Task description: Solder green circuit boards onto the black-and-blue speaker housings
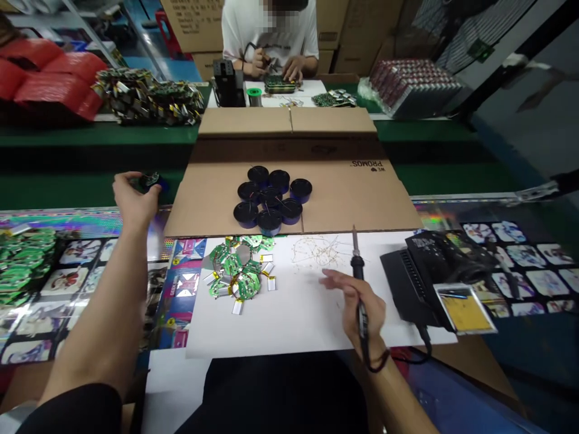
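Head view: left fingers (128,181) clamped on dark puck (151,181); right fingers (348,286) on soldering iron (358,268)

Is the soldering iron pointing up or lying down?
Pointing up: the right hand grips the soldering iron nearly upright, with its metal tip at the top.

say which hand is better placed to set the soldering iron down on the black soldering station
Right, most likely. The right hand already grips the soldering iron and sits next to the black soldering station. The left hand is far across the bench, holding a small dark object.
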Action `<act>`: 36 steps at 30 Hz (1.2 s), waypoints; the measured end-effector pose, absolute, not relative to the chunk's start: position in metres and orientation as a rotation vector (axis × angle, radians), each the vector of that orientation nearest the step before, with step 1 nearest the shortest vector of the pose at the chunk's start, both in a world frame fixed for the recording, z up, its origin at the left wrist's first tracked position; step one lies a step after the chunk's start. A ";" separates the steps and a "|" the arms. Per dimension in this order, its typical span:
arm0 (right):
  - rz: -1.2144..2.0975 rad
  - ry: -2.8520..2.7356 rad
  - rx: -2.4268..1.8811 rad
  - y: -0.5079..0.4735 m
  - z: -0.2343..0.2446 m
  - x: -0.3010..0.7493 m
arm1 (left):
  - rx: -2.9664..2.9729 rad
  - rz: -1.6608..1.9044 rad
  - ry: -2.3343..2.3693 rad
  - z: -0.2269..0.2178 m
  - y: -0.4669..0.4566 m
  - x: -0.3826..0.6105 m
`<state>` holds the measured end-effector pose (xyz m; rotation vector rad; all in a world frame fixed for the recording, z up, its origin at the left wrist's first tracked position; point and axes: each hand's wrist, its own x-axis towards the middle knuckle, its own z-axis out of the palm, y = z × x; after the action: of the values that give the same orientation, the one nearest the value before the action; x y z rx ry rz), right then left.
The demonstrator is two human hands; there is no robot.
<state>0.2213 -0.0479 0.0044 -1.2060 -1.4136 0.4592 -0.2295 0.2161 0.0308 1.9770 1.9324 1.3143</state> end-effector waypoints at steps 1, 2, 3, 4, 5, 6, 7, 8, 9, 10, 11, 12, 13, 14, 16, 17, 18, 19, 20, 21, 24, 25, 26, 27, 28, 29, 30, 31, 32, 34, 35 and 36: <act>0.436 -1.511 -1.190 -0.035 0.006 0.213 | 1.943 1.368 1.964 0.035 0.206 -0.225; 0.379 -1.589 -1.171 -0.020 0.008 0.204 | 1.887 1.417 2.008 0.038 0.193 -0.219; 0.324 -1.651 -1.166 -0.005 0.010 0.195 | 1.858 1.426 2.018 0.040 0.177 -0.210; 0.272 -1.720 -1.151 0.011 0.012 0.185 | 1.873 1.387 1.983 0.042 0.160 -0.200; 0.219 -1.774 -1.144 0.026 0.012 0.176 | 1.914 1.303 1.909 0.043 0.142 -0.188; 0.184 -1.829 -1.150 0.040 0.012 0.168 | 1.972 1.171 1.802 0.043 0.123 -0.175; 0.145 -1.880 -1.150 0.052 0.012 0.161 | 2.025 1.046 1.697 0.042 0.106 -0.162; 0.100 -1.932 -1.154 0.063 0.010 0.155 | 2.086 0.901 1.575 0.040 0.090 -0.149; 0.060 -1.980 -1.169 0.071 0.009 0.151 | 2.165 0.707 1.439 0.038 0.076 -0.138; 0.031 -2.001 -1.173 0.077 0.007 0.148 | 2.218 0.604 1.387 0.035 0.065 -0.127; 0.009 -2.006 -1.174 0.080 0.006 0.147 | 2.259 0.531 1.372 0.032 0.056 -0.118; -0.001 -2.002 -1.171 0.081 0.005 0.147 | 2.288 0.491 1.386 0.029 0.050 -0.111; 0.003 -1.989 -1.162 0.080 0.005 0.148 | 2.300 0.490 1.430 0.026 0.047 -0.106; 0.021 -1.976 -1.147 0.076 0.005 0.151 | 2.299 0.499 1.472 0.023 0.045 -0.102; 0.093 -1.957 -1.099 0.063 0.005 0.159 | 2.262 0.519 1.527 0.020 0.047 -0.097; 0.143 -1.954 -1.070 0.054 0.005 0.163 | 2.230 0.524 1.542 0.020 0.050 -0.096; 0.196 -1.944 -1.039 0.044 0.005 0.169 | 2.194 0.522 1.547 0.021 0.053 -0.095; 0.264 -1.936 -1.023 0.031 0.005 0.175 | 2.155 0.514 1.542 0.022 0.055 -0.094; 0.312 -1.925 -1.008 0.018 0.004 0.181 | 2.113 0.509 1.527 0.024 0.058 -0.094; 0.333 -1.918 -1.012 0.005 0.004 0.187 | 2.068 0.516 1.504 0.026 0.060 -0.094; 0.330 -1.928 -1.031 -0.035 0.002 0.204 | 1.926 0.641 1.425 0.032 0.061 -0.093; 0.342 -1.947 -1.058 -0.046 0.002 0.209 | 1.888 0.713 1.412 0.035 0.059 -0.092; 0.354 -1.964 -1.069 -0.056 0.002 0.212 | 1.870 0.790 1.409 0.038 0.058 -0.091; 0.362 -1.971 -1.079 -0.063 0.003 0.215 | 1.876 0.861 1.404 0.041 0.055 -0.089; 0.369 -1.971 -1.089 -0.069 0.004 0.217 | 1.906 0.924 1.386 0.045 0.053 -0.086; 0.375 -1.957 -1.098 -0.072 0.006 0.217 | 1.951 0.988 1.350 0.049 0.050 -0.083; 0.387 -1.929 -1.111 -0.073 0.009 0.217 | 2.001 1.046 1.297 0.052 0.046 -0.079; 0.408 -1.890 -1.129 -0.073 0.012 0.215 | 2.047 1.105 1.225 0.056 0.043 -0.073; 0.434 -1.847 -1.146 -0.070 0.016 0.213 | 2.086 1.157 1.139 0.059 0.039 -0.067; 0.485 -1.765 -1.165 -0.062 0.024 0.208 | 2.149 1.216 0.969 0.065 0.031 -0.052; 0.485 -1.750 -1.155 -0.057 0.028 0.205 | 2.184 1.215 0.902 0.066 0.027 -0.045; 0.464 -1.749 -1.128 -0.052 0.031 0.202 | 2.221 1.203 0.847 0.068 0.023 -0.038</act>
<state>0.2018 -0.0522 0.0309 -1.1276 -1.7492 0.4636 -0.0376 0.0228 0.0676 2.2207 0.8473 1.2033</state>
